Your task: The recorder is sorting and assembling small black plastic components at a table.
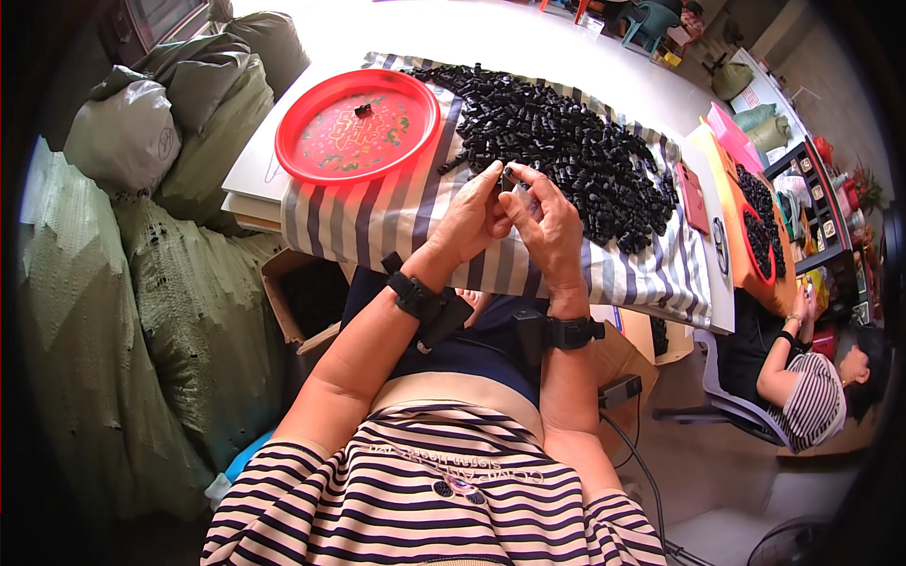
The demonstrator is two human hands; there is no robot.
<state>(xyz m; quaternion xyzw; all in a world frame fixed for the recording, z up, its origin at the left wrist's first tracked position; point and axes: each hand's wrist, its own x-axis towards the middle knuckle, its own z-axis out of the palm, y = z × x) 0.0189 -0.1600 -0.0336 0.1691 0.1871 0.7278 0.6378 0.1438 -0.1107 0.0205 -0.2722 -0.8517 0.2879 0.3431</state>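
My left hand (469, 215) and my right hand (549, 226) meet over the near edge of the table, fingertips pinched together. Between them is a small black piece (508, 177), mostly hidden by the fingers; its exact kind is too small to make out. Just beyond my hands lies a wide heap of small black plastic pieces (566, 141) on a striped cloth (377, 231). To the left stands a round red tray (316, 160) with one dark piece (362, 110) in it.
Large green woven sacks (189, 330) crowd the left side. Below the table sit an open cardboard box (274, 283) and another box at right. A red phone-like object (692, 198) lies on the cloth's right side. Another person (807, 387) sits at an orange table (755, 255) on the right.
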